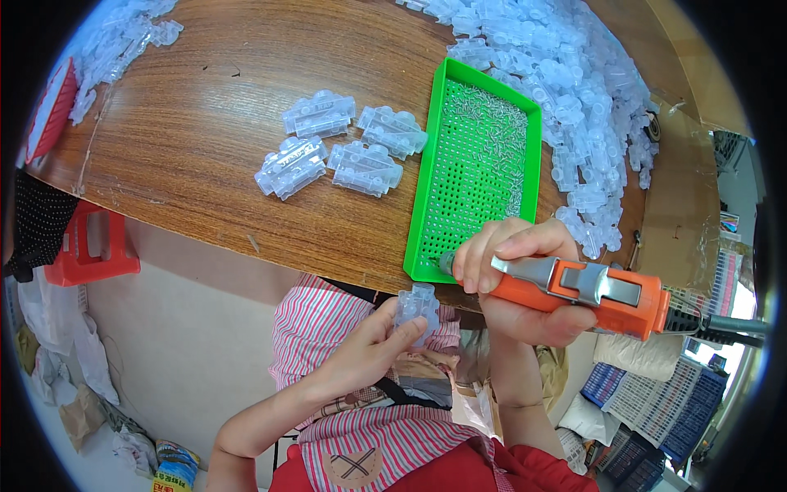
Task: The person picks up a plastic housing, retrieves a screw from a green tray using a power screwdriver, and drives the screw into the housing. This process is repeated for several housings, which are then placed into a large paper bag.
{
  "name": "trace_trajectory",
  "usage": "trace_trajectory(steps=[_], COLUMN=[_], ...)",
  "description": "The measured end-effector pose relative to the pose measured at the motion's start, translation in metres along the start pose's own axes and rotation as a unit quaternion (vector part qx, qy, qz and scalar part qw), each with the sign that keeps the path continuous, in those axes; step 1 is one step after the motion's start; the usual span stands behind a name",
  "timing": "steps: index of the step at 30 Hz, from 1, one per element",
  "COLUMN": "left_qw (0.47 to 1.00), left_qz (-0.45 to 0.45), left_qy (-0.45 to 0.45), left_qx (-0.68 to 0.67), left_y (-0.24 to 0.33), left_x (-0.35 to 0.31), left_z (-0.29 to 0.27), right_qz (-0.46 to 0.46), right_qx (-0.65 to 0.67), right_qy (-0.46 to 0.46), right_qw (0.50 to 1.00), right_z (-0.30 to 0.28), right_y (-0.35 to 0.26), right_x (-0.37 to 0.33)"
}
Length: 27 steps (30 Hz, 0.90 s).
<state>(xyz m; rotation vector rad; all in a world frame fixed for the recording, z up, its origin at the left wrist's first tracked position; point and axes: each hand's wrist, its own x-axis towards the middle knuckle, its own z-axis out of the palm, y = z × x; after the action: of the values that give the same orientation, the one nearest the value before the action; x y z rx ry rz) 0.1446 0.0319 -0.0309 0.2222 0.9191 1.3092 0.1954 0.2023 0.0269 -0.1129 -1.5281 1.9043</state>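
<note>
My left hand (pixel 379 340) pinches a clear plastic part (pixel 416 312) between thumb and fingers, just off the table's near edge. An orange electric screwdriver (pixel 574 289) with a metal lever is wrapped in my right hand (pixel 520 271). Its front end reaches over the near right corner of a green perforated tray (pixel 533 176), and my fingers hide part of it. Small silver screws (pixel 488 123) lie in the tray, mostly toward its far and right sides. Several matching clear plastic parts (pixel 320 115) rest in a group left of the tray.
A large heap of clear parts (pixel 566 90) covers the table right of the tray. Another pile (pixel 123 37) lies at the far left, near a red basket (pixel 51 111). A red stool (pixel 94 246) stands left below the brown wooden table (pixel 205 172). The screwdriver's cord (pixel 734 325) trails right.
</note>
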Motion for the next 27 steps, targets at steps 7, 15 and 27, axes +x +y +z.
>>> trace_trajectory(steps=[7, 15, 27], left_qw=[1.000, 0.999, 0.990], left_qz=[0.010, 0.008, 0.073], left_qy=[0.020, 0.036, 0.045], left_qx=[0.004, 0.028, 0.107], left_y=[0.002, 0.001, -0.001], left_x=[-0.002, -0.003, -0.003], left_z=[0.006, 0.006, 0.008], right_qz=[-0.017, 0.052, 0.021], right_qx=[0.006, 0.044, -0.026], right_qy=[-0.030, -0.017, -0.076], right_qw=[0.999, 0.998, 0.997], right_z=[0.014, 0.016, 0.017], right_y=[-0.044, -0.034, -0.016], right_x=[-0.005, -0.020, -0.021])
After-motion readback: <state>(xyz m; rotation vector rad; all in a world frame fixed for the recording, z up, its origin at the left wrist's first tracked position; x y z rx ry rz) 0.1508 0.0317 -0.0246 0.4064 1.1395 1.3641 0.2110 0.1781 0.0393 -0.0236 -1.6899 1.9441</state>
